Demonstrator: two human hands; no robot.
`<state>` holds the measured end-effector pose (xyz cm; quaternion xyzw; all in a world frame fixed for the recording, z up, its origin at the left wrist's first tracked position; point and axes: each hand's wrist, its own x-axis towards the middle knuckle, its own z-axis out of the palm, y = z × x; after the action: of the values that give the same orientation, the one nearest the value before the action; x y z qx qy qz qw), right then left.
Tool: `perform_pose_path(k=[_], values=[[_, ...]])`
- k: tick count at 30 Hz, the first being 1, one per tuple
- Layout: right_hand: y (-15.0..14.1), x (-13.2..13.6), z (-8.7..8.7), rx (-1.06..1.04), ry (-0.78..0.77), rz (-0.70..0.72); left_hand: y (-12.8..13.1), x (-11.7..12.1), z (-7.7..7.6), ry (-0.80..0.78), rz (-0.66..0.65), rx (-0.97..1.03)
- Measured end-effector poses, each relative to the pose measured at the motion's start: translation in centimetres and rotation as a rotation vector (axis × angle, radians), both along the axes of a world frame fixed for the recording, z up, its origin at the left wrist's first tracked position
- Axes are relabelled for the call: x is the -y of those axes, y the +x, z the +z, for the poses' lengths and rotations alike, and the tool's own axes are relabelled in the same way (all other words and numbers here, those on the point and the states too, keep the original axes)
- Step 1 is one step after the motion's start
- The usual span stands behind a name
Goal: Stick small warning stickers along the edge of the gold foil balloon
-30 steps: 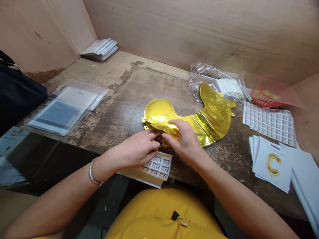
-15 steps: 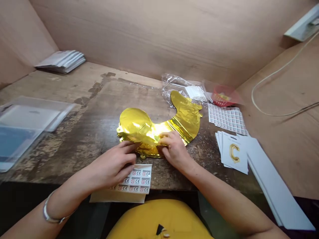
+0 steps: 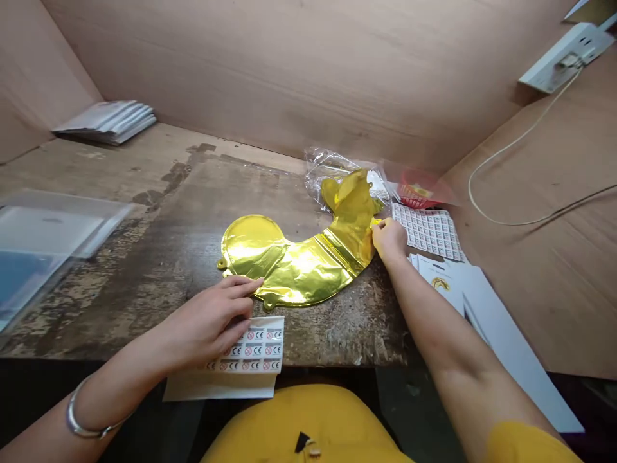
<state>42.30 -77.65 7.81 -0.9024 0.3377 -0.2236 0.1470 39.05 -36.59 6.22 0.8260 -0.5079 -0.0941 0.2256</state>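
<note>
A shiny gold foil balloon (image 3: 308, 270), flat and curved like a C, lies on the worn wooden table. Its far right end is folded up over itself. With fingers stretched out, my left hand (image 3: 219, 321) rests its fingertips on the balloon's lower left edge. My right hand (image 3: 389, 239) pinches the balloon's right edge between thumb and fingers. Beneath my left hand lies a sheet of CE stickers (image 3: 258, 350), partly covered by it and reaching over the table's front edge.
A clear bag with white sticks (image 3: 378, 183) and a red basket (image 3: 418, 190) stand at the back. Further right are another sticker sheet (image 3: 429, 231), printed cards (image 3: 441, 283) and long white card strips (image 3: 520, 347). Plastic sleeves (image 3: 53, 238) and a stack of packets (image 3: 108, 121) lie left.
My right hand has moved from the balloon's middle to its right edge, lifting that end. The balloon's lower middle now lies spread flatter. My left hand stays at the lower left edge.
</note>
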Motion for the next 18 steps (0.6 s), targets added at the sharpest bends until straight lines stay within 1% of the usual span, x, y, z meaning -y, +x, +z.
perform_pose_path(k=[1,2,3,4,5,6,7,8,9,10,12,16,18], values=[[-0.5,-1.2,0.2,0.015,-0.029,-0.002,0.0,0.0,0.1,0.007,-0.002,-0.006],[-1.3,-2.8,0.6,0.035,-0.056,0.030,0.0,0.0,0.4,0.009,-0.006,-0.017],[-2.3,-4.8,0.9,0.053,-0.073,0.100,-0.1,0.0,0.6,0.003,-0.004,-0.033],[-3.5,-7.0,1.3,0.057,-0.075,0.208,-0.2,0.1,1.0,-0.009,0.001,-0.056],[-4.9,-9.4,1.7,0.082,-0.072,0.438,-0.5,0.1,1.3,-0.032,0.010,-0.092],[-6.5,-11.7,2.1,0.075,-0.034,0.680,-0.8,0.2,1.7,-0.070,0.034,-0.141],[-8.0,-13.9,2.5,0.015,0.026,0.901,-1.2,0.3,2.1,-0.106,0.058,-0.205],[-9.4,-15.9,2.8,-0.043,0.096,1.040,-1.6,0.4,2.4,-0.146,0.085,-0.275],[-10.6,-17.5,2.9,-0.088,0.183,1.115,-2.1,0.5,2.7,-0.187,0.116,-0.349],[-11.6,-18.7,3.0,-0.141,0.269,1.138,-2.6,0.5,2.9,-0.215,0.149,-0.423],[-12.6,-19.9,2.7,-0.219,0.414,1.092,-3.4,0.4,3.2,-0.219,0.227,-0.543],[-12.4,-19.6,2.0,-0.332,0.650,0.971,-3.8,-0.6,3.2,-0.068,0.383,-0.635],[-12.2,-19.2,1.7,-0.382,0.790,0.931,-3.6,-1.1,3.2,-0.042,0.431,-0.713]])
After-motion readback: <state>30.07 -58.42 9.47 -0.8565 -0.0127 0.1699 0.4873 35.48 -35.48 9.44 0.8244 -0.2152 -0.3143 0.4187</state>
